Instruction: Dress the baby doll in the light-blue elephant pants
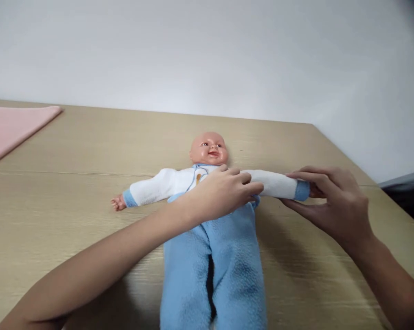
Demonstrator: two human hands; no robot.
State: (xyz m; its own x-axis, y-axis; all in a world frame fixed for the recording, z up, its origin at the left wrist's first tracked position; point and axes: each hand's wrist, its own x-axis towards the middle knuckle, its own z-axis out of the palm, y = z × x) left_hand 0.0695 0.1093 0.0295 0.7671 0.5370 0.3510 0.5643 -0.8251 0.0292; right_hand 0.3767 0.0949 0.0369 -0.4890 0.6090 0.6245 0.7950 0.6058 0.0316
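A baby doll (211,149) lies on its back with both arms stretched out sideways. It wears a white top (154,187) with blue cuffs and fluffy light blue trousers (189,270). My left hand (223,190) reaches across the doll's chest, its fingers curled over the top beside the shoulder; the fingertips are partly hidden. My right hand (337,199) is around the end of the white sleeve (275,184) on the right, fingers above and thumb below. Most of the doll's hand there is hidden behind my fingers. Its other hand (118,202) lies bare on the left.
The doll rests on a light wooden table (90,142) with a seam running across it. A folded pink cloth (17,130) lies at the far left. Behind the table rises a pale wall (193,55). Something dark (408,195) stands beyond the right edge.
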